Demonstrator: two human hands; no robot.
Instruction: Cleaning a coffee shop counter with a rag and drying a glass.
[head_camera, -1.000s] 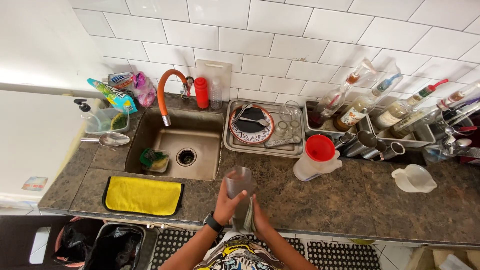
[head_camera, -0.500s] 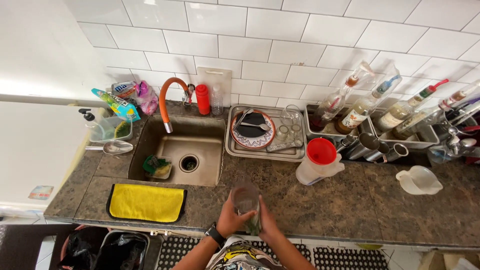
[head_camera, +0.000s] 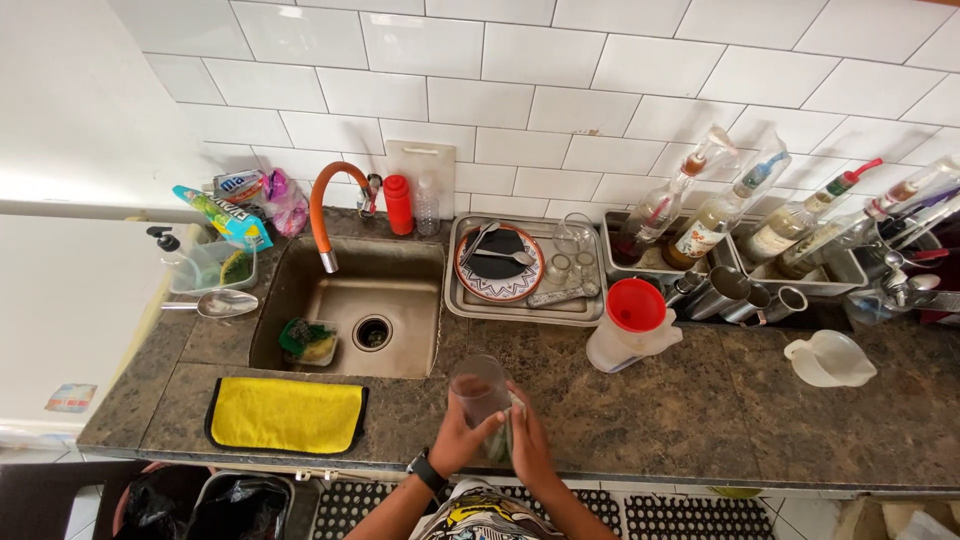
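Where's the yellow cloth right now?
In the head view the yellow cloth lies flat on the counter's front edge, just in front of the sink and to the left of both hands holding the glass.

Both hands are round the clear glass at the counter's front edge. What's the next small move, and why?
Probably carry the glass left and back to the sink. The left hand and right hand hold it above the counter, apart from the orange faucet, and the sponge lies in the basin.
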